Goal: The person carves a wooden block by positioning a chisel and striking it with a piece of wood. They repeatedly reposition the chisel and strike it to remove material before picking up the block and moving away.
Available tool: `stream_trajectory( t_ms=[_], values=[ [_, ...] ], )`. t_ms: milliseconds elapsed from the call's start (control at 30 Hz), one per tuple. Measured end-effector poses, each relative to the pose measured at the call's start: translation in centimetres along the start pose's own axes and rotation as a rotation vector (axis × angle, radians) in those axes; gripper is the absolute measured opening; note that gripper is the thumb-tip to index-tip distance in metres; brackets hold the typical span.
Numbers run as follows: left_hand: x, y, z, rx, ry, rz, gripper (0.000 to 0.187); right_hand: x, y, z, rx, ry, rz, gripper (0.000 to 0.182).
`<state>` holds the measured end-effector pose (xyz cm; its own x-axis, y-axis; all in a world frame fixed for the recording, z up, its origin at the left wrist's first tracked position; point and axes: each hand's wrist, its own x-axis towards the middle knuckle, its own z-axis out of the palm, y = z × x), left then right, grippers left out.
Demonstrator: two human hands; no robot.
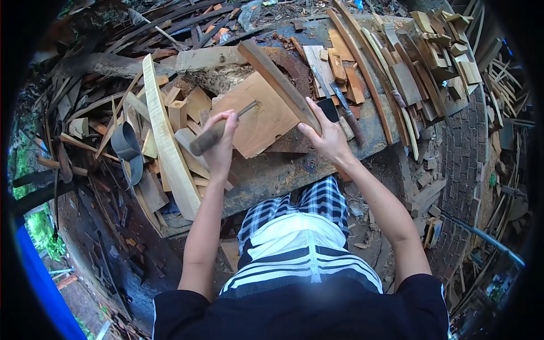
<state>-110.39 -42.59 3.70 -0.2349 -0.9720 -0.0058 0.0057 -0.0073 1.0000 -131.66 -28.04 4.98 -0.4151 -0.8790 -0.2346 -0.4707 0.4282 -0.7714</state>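
On the cluttered workbench (266, 175), a flat wooden board (258, 122) lies among offcuts, directly in front of the person. Their left hand (220, 136) is wrapped around the wooden handle of a chisel (215, 134), fingers curled tight, with the metal blade angled down onto the board's upper face. Their right hand (326, 136) rests at the board's right edge, fingers spread and pressing on a dark plank (277, 82) (it runs diagonally across the board). A pale curved strip (167, 141) lies to the left.
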Motion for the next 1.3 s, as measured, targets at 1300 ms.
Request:
stream_trajectory(
  t_ms=[1300],
  values=[
    [-0.7, 0.6, -0.2, 0.278, -0.143, 0.334, 0.010, -2.6, -13.0, 1.1, -0.479, 0.045, -0.916, 0.070]
  ],
)
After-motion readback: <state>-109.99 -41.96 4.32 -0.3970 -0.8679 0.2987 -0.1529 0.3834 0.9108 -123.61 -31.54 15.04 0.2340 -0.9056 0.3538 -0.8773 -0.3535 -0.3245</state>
